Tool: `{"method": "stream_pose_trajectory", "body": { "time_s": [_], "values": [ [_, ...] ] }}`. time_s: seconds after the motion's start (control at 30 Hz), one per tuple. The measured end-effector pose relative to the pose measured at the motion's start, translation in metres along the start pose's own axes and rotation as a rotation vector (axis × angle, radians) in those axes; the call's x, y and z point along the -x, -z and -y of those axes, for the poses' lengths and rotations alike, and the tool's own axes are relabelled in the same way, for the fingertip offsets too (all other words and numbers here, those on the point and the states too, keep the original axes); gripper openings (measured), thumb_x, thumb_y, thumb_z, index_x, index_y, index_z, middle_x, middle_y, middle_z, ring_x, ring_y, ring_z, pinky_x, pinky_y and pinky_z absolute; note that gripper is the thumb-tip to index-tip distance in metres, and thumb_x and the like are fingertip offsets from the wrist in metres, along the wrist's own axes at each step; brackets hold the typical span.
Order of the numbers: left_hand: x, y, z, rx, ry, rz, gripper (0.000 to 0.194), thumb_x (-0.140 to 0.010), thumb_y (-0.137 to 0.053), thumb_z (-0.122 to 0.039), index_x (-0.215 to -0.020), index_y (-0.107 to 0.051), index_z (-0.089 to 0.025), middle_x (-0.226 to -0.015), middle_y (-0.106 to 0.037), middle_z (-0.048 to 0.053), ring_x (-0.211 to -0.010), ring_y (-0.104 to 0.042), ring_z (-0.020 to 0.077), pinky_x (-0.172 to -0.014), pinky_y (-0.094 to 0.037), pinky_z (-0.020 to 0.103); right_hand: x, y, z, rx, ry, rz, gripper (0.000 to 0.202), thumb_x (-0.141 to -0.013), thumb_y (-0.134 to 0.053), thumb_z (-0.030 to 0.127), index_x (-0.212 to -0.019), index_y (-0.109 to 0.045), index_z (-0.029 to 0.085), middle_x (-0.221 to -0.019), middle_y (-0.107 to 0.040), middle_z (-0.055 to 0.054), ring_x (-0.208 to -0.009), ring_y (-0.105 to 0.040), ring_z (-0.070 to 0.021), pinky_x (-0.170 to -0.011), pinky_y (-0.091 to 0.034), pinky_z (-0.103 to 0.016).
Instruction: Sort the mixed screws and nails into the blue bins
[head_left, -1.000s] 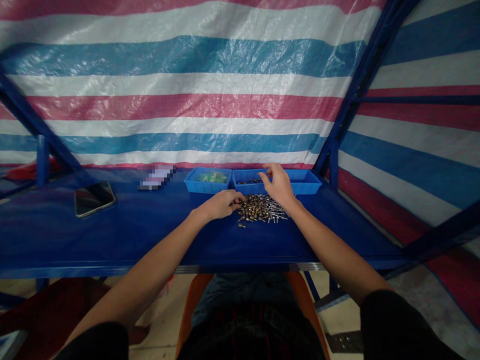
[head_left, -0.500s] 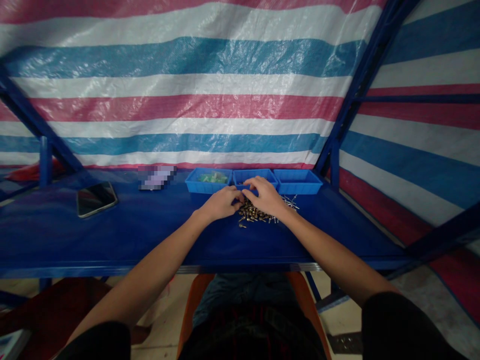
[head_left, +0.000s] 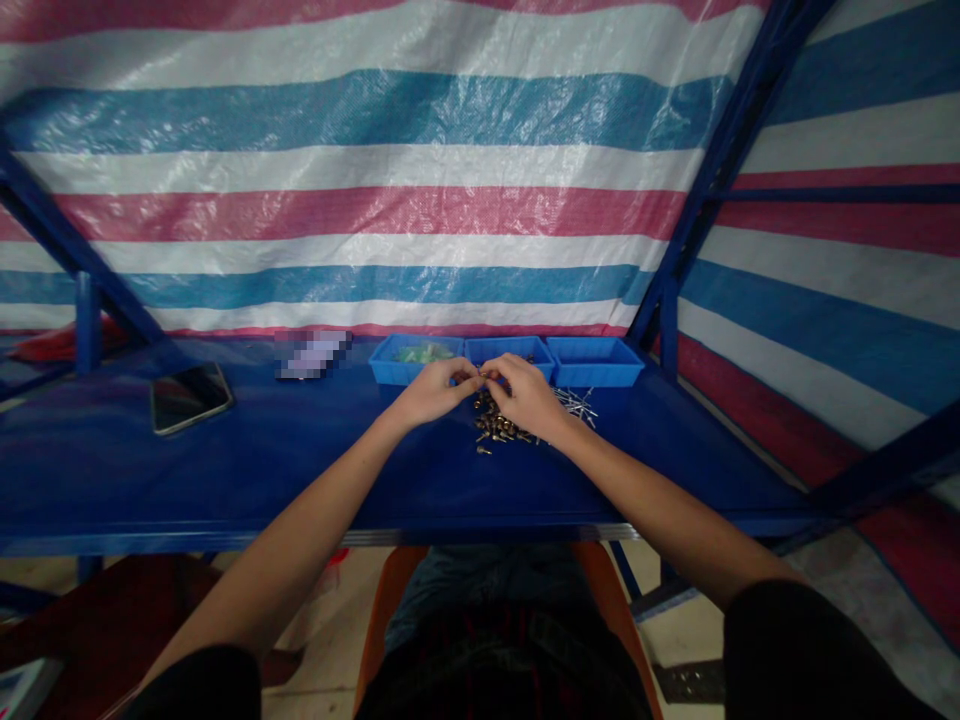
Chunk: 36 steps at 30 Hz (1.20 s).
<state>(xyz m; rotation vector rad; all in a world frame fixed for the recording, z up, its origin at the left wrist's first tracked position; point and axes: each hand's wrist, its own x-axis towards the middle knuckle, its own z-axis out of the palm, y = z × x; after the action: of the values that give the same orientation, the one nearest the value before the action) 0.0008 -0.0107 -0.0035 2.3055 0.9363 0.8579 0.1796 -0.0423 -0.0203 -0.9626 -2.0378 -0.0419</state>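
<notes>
My left hand (head_left: 441, 390) and my right hand (head_left: 525, 395) meet fingertip to fingertip in front of the middle blue bin (head_left: 553, 372). Both are closed in a pinch; whatever small piece sits between the fingertips is too small to name. Just below them on the blue table lies a heap of brass-coloured, screw-like pieces (head_left: 501, 428). Thin silver pins (head_left: 576, 404) are heaped to its right, partly covered by my right hand. One loose brass-coloured piece (head_left: 484, 450) rests at the heap's near side.
The left blue bin (head_left: 409, 374) holds pale green bits in clear plastic. A right blue bin (head_left: 596, 374) stands beside the middle one. Toward the left lie a phone (head_left: 191, 397) and a blurred-out pale item (head_left: 313, 356). Blue posts (head_left: 669, 325) and striped sheeting (head_left: 375, 215) enclose the table.
My fingertips have come together, with the left hand moving slightly up and its fingers closing into a pinch. The heaps and bins stay in place.
</notes>
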Motion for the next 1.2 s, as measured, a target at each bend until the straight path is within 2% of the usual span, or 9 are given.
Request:
{"method": "stream_pose_trajectory", "body": {
  "time_s": [0.1,0.17,0.3,0.4,0.67,0.8,1.03,1.2],
  "values": [
    [-0.001,-0.001,0.000,0.032,0.003,-0.027,0.025,-0.082,-0.055,-0.038,-0.080,-0.060,-0.014,-0.075,-0.060,0.001,-0.071,-0.055,0.0136,-0.069,-0.043,0.027,-0.001,0.002,0.002,-0.031,-0.015,-0.005,0.015,-0.081,-0.051,0.011,-0.092,-0.060,0.016,-0.082,-0.056,-0.004,-0.078,-0.054,-0.0169,-0.073,-0.042,-0.029],
    [-0.001,-0.001,0.000,0.139,-0.003,-0.045,0.022,-0.079,-0.059,-0.036,-0.082,-0.057,-0.014,-0.077,-0.061,0.001,-0.075,-0.056,0.0135,-0.071,-0.044,0.027,-0.002,0.001,0.001,-0.103,-0.053,-0.001,0.013,-0.082,-0.052,0.014,-0.090,-0.062,0.017,-0.082,-0.055,-0.004,-0.076,-0.053,-0.0156,-0.070,-0.043,-0.028],
    [-0.001,-0.004,0.003,0.471,0.016,-0.005,0.023,-0.075,-0.064,-0.027,-0.090,-0.050,-0.016,-0.083,-0.064,0.002,-0.081,-0.062,0.0138,-0.072,-0.046,0.025,-0.003,-0.005,-0.006,-0.323,-0.244,-0.040,0.011,-0.082,-0.056,0.024,-0.083,-0.065,0.017,-0.078,-0.054,-0.002,-0.072,-0.054,-0.0138,-0.066,-0.044,-0.027],
    [-0.001,-0.006,0.006,0.585,0.107,0.027,0.026,-0.075,-0.064,-0.021,-0.093,-0.047,-0.016,-0.076,-0.066,0.001,-0.075,-0.064,0.0136,-0.069,-0.046,0.025,-0.004,-0.009,-0.012,-0.407,-0.339,-0.051,0.013,-0.080,-0.059,0.027,-0.079,-0.067,0.017,-0.078,-0.057,-0.002,-0.074,-0.056,-0.0144,-0.072,-0.046,-0.031],
    [-0.001,-0.008,0.001,0.613,0.192,-0.048,0.023,-0.073,-0.066,-0.016,-0.089,-0.049,-0.015,-0.070,-0.067,0.000,-0.072,-0.064,0.0124,-0.066,-0.045,0.023,-0.002,-0.015,-0.018,-0.512,-0.399,-0.018,0.016,-0.078,-0.061,0.030,-0.084,-0.069,0.019,-0.081,-0.063,-0.002,-0.078,-0.058,-0.0155,-0.076,-0.045,-0.032],
    [-0.001,-0.008,-0.001,0.658,0.245,-0.037,0.025,-0.071,-0.067,-0.014,-0.089,-0.049,-0.015,-0.067,-0.067,-0.001,-0.069,-0.064,0.0123,-0.066,-0.045,0.023,-0.001,-0.019,-0.020,-0.479,-0.392,0.005,0.019,-0.079,-0.060,0.031,-0.088,-0.071,0.019,-0.082,-0.066,-0.003,-0.078,-0.057,-0.0161,-0.076,-0.044,-0.032],
    [-0.003,-0.013,0.003,0.624,0.272,-0.140,0.028,-0.068,-0.067,-0.013,-0.089,-0.049,-0.015,-0.062,-0.065,-0.002,-0.063,-0.063,0.0119,-0.061,-0.042,0.022,-0.001,-0.016,-0.020,-0.420,-0.349,0.014,0.019,-0.081,-0.059,0.028,-0.088,-0.074,0.019,-0.078,-0.066,-0.004,-0.074,-0.056,-0.0155,-0.076,-0.044,-0.032],
    [-0.002,-0.011,-0.001,0.592,0.247,-0.117,0.026,-0.068,-0.065,-0.012,-0.088,-0.048,-0.015,-0.062,-0.064,-0.003,-0.061,-0.061,0.0105,-0.062,-0.043,0.022,-0.001,-0.011,-0.014,-0.318,-0.287,0.029,0.025,-0.083,-0.058,0.024,-0.104,-0.071,0.020,-0.084,-0.064,-0.004,-0.071,-0.055,-0.0134,-0.072,-0.045,-0.031]
  ]
}}
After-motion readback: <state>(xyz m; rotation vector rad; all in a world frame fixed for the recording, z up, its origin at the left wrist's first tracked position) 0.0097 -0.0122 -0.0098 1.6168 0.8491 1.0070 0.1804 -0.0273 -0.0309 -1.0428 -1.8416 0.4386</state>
